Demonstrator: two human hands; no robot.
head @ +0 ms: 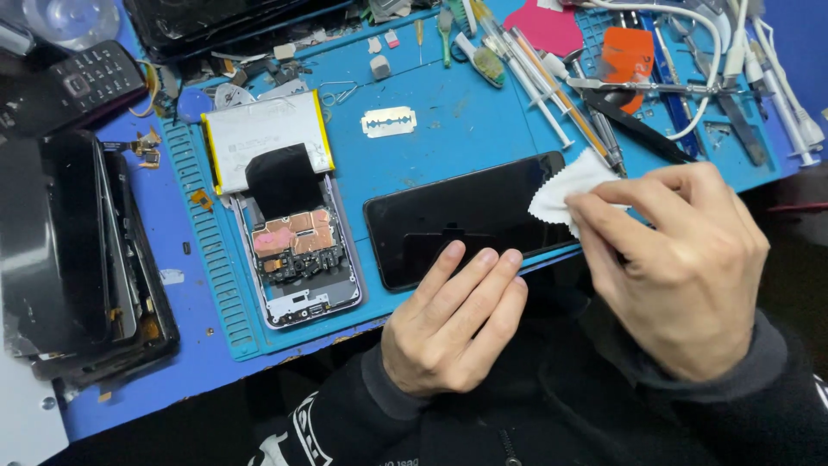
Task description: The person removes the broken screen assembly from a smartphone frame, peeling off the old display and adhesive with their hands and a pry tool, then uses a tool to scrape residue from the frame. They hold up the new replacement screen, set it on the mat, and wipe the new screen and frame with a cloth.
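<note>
A black phone screen panel (457,211) lies glass up on the blue work mat (466,129), near its front edge. My left hand (453,324) rests flat with its fingertips on the panel's near edge, holding nothing. At the panel's right end, my right hand (681,259) pinches a small white wiping cloth (565,185) and presses it on the glass. To the left lies an opened phone body (297,250) with its circuit board bare and a silver battery (263,129) folded back above it.
A razor blade (388,122) lies on the mat behind the panel. Syringes, tweezers, brushes and white cables (604,78) crowd the back right. Stacked black phone panels (69,250) and a keypad phone (86,82) sit at the left.
</note>
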